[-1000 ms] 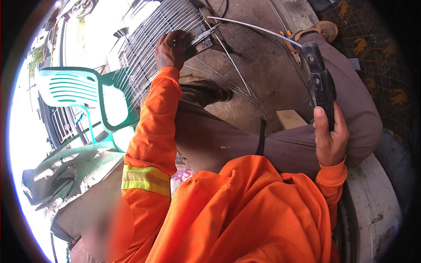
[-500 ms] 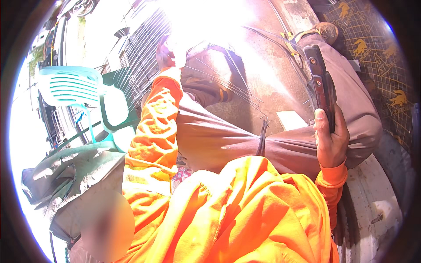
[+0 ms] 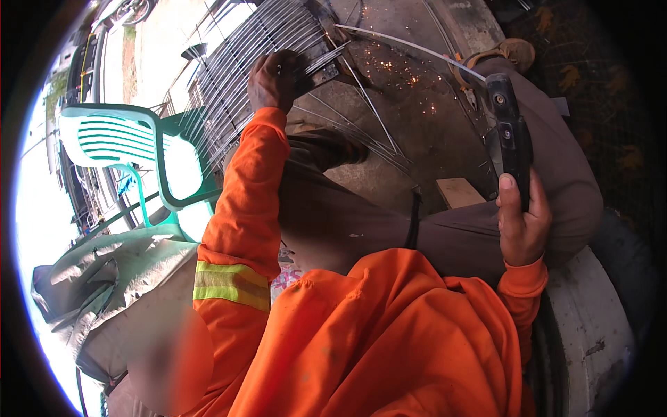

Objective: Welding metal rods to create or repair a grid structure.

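Note:
My right hand [image 3: 524, 226] is wrapped round a black welding electrode holder [image 3: 511, 132], thumb along its side. From the holder's jaw a long pale welding electrode [image 3: 410, 43] reaches left; its far tip is near the end of a grid of thin metal rods [image 3: 233, 76]. On the rods rests my left hand [image 3: 273, 82], fingers curled down over them near a dark metal piece [image 3: 316, 82]; its fingertips are partly hidden. Orange sparks [image 3: 396, 67] scatter over the floor right of the rods.
A green plastic chair [image 3: 156, 139] stands at the left, with a grey-green cloth [image 3: 132, 267] nearer. Loose thin rods [image 3: 361, 135] lie on the concrete by my legs, near a small flat board [image 3: 458, 192]. A dark patterned sheet [image 3: 590, 90] is at the right.
The glaring white arc light at the electrode's tip has gone out and the picture is darker. Sparks show on the floor. Both hands keep nearly the same place.

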Demonstrator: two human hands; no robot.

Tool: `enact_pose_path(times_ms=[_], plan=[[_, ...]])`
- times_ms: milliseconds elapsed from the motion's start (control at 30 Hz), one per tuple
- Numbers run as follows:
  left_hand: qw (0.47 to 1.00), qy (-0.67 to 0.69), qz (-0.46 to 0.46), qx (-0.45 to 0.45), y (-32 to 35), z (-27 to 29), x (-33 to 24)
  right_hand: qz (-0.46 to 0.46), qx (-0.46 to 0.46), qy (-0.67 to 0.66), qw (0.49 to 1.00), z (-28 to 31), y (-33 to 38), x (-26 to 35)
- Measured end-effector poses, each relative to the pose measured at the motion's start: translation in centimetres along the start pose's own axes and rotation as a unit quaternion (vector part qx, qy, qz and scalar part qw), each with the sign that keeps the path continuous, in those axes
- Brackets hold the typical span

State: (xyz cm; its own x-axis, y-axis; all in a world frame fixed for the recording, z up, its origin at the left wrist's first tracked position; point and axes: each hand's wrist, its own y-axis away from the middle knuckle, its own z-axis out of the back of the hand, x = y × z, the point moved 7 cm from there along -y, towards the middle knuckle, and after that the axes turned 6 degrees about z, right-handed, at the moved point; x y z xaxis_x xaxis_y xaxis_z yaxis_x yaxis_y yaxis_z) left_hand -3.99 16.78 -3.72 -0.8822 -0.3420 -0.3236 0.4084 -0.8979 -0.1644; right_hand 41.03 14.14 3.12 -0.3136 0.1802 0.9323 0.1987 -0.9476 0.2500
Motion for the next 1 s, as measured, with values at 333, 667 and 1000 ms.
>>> enact_pose_path(times_ms=[333, 667, 1000], plan=[[1.0, 0.004, 0.021, -0.007, 0.1, 0.31, -0.45, 0.023, 0.016, 0.019, 0.999, -0.29, -0.17, 0.22], [1.0, -0.001, 0.019, -0.005, 0.0, 0.32, -0.46, 0.021, 0.016, 0.019, 0.999, -0.34, -0.25, 0.3], [0.999, 0.009, 0.045, -0.002, 0.18, 0.29, -0.37, 0.016, 0.021, 0.033, 0.999, -0.29, -0.35, 0.23]])
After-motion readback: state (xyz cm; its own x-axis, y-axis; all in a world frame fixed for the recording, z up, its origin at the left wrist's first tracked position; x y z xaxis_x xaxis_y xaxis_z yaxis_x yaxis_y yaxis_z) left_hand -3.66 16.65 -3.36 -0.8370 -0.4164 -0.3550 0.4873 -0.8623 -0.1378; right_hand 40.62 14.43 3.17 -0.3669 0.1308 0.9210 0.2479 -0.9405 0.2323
